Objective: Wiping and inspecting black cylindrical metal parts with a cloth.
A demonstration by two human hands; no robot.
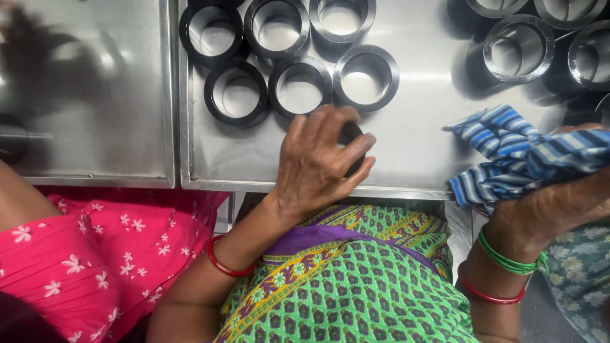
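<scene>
Head view, and I'm looking straight down at a shiny steel surface (413, 152). My left hand (321, 162) sits near the front edge, fingers curled tight around a black metal ring (351, 136), which peeks out dark between thumb and fingertips, just near the cluster of loose rings. That cluster of black rings (298, 89) lies just beyond the hand: three in a far row, three in a nearer row, all flat with their bores facing up, several touching. Over on the far right, a second batch of steel rings (518, 47) stands taller, well apart from the first group. My right hand (559, 203) is at the right edge, bunched in a blue striped cloth (521, 155); the cloth hides its fingers, so I see it gripping fabric and can't tell more. Red and green bangles (505, 263) ring that wrist. A person's pink flowered garment (95, 254) fills the near left.
</scene>
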